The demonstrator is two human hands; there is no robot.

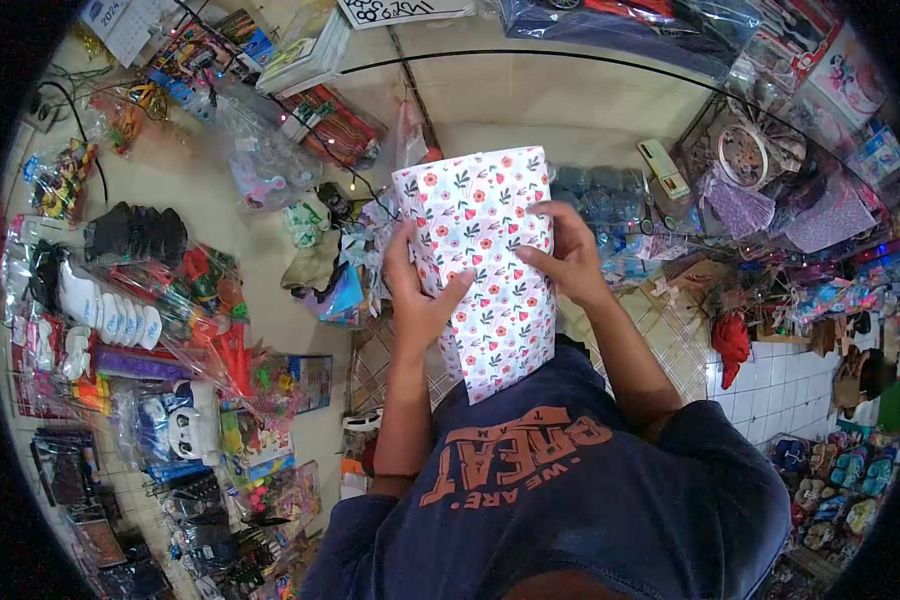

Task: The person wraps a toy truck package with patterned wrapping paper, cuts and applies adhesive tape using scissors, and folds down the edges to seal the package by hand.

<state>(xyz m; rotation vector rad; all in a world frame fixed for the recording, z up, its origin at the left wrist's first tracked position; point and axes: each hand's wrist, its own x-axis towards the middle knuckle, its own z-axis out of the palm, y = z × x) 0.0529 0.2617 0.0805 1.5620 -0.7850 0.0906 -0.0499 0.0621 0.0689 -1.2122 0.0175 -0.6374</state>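
I hold a box wrapped in white paper with red flowers and dark leaves (485, 240) upright in front of my chest. My left hand (417, 300) grips its left side, fingers pressed across the front face. My right hand (567, 258) presses on the right side of the front, fingers curled over the wrapping. The lower end of the box rests against my dark blue T-shirt (570, 480) with orange lettering.
Around me is a crowded shop. Packaged toys and plastic bags (200, 330) hang on the left wall. Ribbons and wrapped goods (340, 270) lie behind the box. Shelves of trinkets (770, 180) fill the right, above a white tiled floor (790, 380) with sandals.
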